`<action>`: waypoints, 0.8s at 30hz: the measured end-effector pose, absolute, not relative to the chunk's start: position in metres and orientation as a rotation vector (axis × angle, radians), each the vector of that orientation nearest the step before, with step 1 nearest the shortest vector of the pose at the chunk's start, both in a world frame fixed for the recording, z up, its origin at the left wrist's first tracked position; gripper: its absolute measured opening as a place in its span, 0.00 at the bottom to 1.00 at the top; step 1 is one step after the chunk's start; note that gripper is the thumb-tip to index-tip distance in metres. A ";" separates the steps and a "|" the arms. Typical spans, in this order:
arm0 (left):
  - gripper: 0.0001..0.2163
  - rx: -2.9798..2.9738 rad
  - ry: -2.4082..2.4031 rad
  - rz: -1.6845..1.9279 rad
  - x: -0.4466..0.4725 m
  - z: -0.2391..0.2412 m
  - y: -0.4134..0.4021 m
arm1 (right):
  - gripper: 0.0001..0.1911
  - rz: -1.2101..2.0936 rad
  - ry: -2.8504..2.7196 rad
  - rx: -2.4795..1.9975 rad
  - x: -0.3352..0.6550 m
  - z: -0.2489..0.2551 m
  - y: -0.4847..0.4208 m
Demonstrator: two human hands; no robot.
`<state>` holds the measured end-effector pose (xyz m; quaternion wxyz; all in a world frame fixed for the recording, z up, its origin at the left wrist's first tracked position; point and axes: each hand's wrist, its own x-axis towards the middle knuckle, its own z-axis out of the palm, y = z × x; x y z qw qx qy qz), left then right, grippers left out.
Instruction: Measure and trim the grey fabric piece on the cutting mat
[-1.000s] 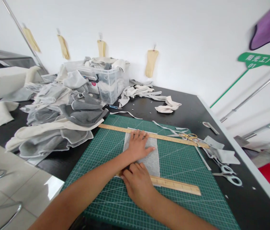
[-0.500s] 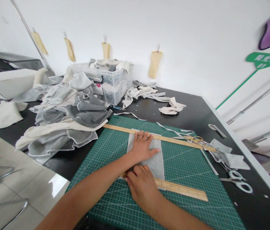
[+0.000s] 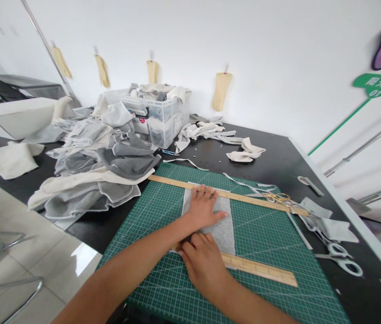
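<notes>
My left hand (image 3: 206,209) lies spread over a grey fabric piece (image 3: 227,236), its fingertips on the upper wooden ruler (image 3: 244,197) that crosses the cloth's far edge. Just below, my right hand (image 3: 204,263) has its fingers bent and closed over the lower wooden ruler (image 3: 261,269), along the near edge of the cloth. A tan bit shows beside the right fingertips; their exact grip is hidden. Cloth and rulers rest on a green cutting mat (image 3: 258,234) with a white grid.
Gold-handled scissors (image 3: 278,197) touch the upper ruler's right part; white-handled scissors (image 3: 344,261) lie off the mat's right edge by fabric scraps (image 3: 339,229). A heap of grey and cream cloth (image 3: 92,180) and a clear plastic bin (image 3: 163,121) stand left and behind on the black table.
The whole scene has shifted slightly to the right as the camera turned. Both hands, the cloth and the rulers keep their places on the mat.
</notes>
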<state>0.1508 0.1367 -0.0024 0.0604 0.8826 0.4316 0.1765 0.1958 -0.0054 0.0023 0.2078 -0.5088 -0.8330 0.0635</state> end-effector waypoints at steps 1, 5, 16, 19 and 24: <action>0.41 2.670 1.297 0.535 0.151 -0.003 0.137 | 0.04 0.172 -2.319 -1.419 0.196 0.002 -0.005; 0.42 2.674 1.275 0.534 0.149 -0.005 0.140 | 0.05 0.162 -2.318 -1.424 0.196 0.002 -0.005; 0.44 2.689 1.242 0.496 0.146 -0.001 0.141 | 0.05 0.135 -2.331 -1.421 0.196 0.001 -0.006; 0.44 2.686 1.255 0.487 0.147 -0.001 0.141 | 0.06 0.133 -2.331 -1.421 0.196 0.002 -0.006; 0.45 2.681 1.264 0.473 0.147 0.001 0.141 | 0.05 0.164 -2.326 -1.418 0.195 0.003 -0.006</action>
